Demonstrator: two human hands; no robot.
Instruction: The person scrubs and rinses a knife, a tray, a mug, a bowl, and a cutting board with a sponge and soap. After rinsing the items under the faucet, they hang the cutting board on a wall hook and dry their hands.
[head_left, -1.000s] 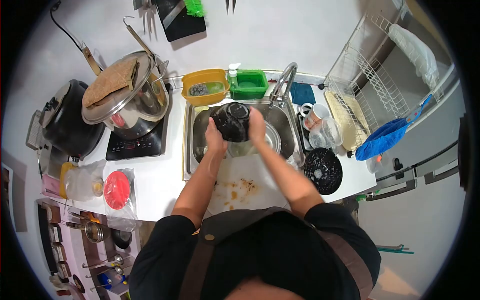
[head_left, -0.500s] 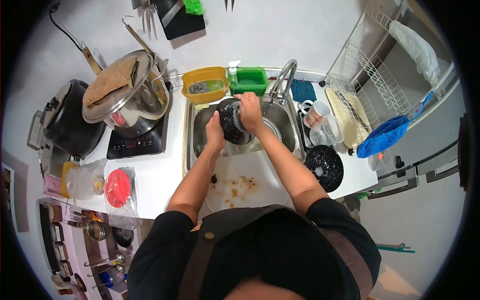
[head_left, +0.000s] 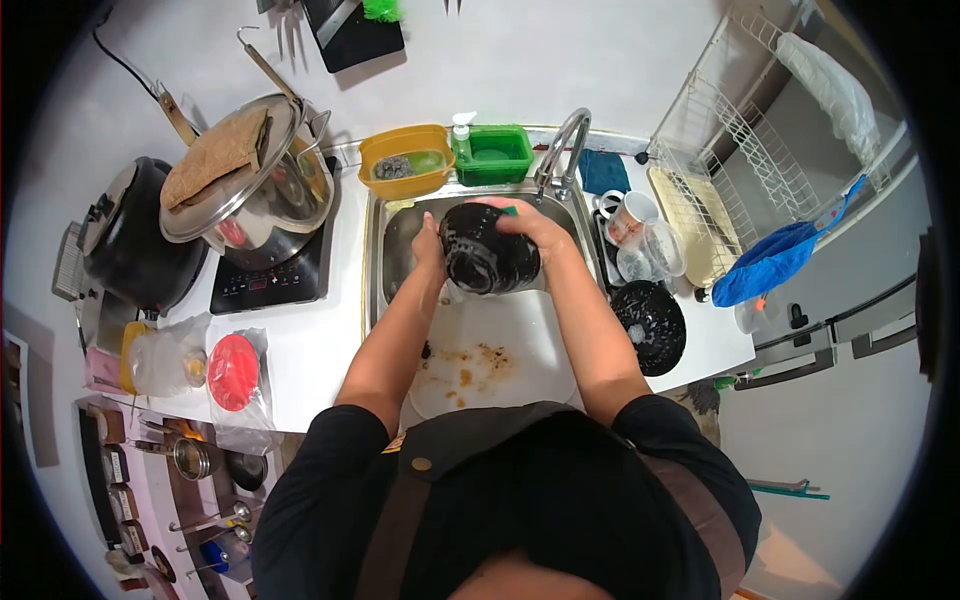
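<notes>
A black bowl (head_left: pixel 487 258), wet with white suds, is held tilted over the metal sink (head_left: pixel 396 243), its outer side and base facing me. My left hand (head_left: pixel 429 248) grips its left edge, fingers mostly hidden behind it. My right hand (head_left: pixel 537 226) is closed at the upper right of the bowl. A small green patch of a sponge (head_left: pixel 511 211) shows by its fingers; the rest of the sponge is hidden. Below the bowl lies a white board (head_left: pixel 535 350) with brown food scraps on it.
A curved faucet (head_left: pixel 568 150) rises behind the sink, beside a green tub (head_left: pixel 510 165) and a yellow tub (head_left: pixel 405 185). A sudsy black bowl (head_left: pixel 650 330) and a mug (head_left: pixel 632 215) stand right. A large steel pot (head_left: pixel 285 225) sits left on a cooktop (head_left: pixel 265 293).
The bowl has turned so its outside and base face me. My right hand has moved from its inside to the right edge, slightly lower. A green sponge patch now shows.
</notes>
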